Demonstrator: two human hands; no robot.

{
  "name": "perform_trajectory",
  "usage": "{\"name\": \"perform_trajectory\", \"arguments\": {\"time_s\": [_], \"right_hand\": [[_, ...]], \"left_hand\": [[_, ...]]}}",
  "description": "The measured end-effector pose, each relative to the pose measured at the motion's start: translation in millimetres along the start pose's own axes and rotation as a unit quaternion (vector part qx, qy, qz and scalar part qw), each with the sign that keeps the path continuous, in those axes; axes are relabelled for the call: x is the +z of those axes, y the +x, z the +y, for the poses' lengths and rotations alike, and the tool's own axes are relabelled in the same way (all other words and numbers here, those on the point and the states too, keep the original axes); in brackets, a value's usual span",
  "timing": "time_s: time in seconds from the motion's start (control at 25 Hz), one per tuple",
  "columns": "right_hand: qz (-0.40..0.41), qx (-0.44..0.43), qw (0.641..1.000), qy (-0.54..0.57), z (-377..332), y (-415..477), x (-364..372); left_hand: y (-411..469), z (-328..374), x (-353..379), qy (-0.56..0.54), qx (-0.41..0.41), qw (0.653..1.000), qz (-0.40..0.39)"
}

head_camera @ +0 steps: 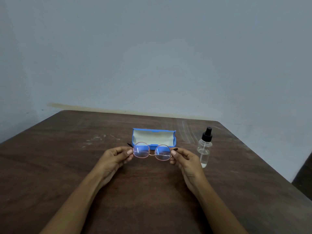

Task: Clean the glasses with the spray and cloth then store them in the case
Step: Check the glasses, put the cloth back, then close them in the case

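Count: one pair of glasses (pixel 141 150), one case (pixel 152 137), one spray bottle (pixel 204 149), two hands.
Glasses: round lenses, pink rim; held at centre above the table (pixel 152 191), lenses facing the camera, just nearer than the case.
Left hand (pixel 116 157): thumb and fingers pinched the left end of the frame.
Right hand (pixel 183 158): thumb and fingers pinched the right end of the frame.
Case: blue with pale lining; lay open on the table, lid raised, beyond the glasses; its near edge partly hidden behind the lenses.
Spray bottle: clear body, black pump top; stood upright right of the case, near the right hand.
Surroundings: dark wooden table with pale scuffs at far right; plain grey-blue wall (pixel 152 56) behind.
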State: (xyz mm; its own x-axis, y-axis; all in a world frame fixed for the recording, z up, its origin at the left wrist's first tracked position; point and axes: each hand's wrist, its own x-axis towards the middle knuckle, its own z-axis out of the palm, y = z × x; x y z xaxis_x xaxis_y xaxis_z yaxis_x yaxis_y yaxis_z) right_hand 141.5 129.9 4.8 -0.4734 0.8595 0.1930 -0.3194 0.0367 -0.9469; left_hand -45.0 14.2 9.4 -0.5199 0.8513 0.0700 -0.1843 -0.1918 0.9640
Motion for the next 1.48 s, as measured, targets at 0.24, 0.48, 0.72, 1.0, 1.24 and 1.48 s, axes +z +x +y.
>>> {"name": "perform_trajectory", "arguments": {"time_s": [0.24, 0.48, 0.72, 1.0, 1.24, 1.48], "right_hand": [[0.007, 0.038, 0.999, -0.028, 2, -3, 3], [0.049, 0.046, 0.993, -0.096, 4, -4, 3], [0.054, 0.050, 0.982, -0.173, 2, -7, 5], [0.035, 0.038, 0.952, -0.302, -2, -9, 6], [0.030, 0.034, 0.941, -0.335, -3, -11, 7], [0.028, 0.029, 0.940, -0.339, 0, -9, 5]], "left_hand": [[-3, -3, -2, 0.115, 0.052, 0.992, 0.031], [-8, -5, -3, 0.306, 0.105, 0.944, 0.064], [-9, -5, -1, 0.333, 0.069, 0.936, 0.089], [-10, -5, 1, 0.350, 0.063, 0.930, 0.095], [-12, -4, 2, 0.377, 0.077, 0.920, 0.080], [-14, -3, 2, 0.398, 0.078, 0.911, 0.076]]}}
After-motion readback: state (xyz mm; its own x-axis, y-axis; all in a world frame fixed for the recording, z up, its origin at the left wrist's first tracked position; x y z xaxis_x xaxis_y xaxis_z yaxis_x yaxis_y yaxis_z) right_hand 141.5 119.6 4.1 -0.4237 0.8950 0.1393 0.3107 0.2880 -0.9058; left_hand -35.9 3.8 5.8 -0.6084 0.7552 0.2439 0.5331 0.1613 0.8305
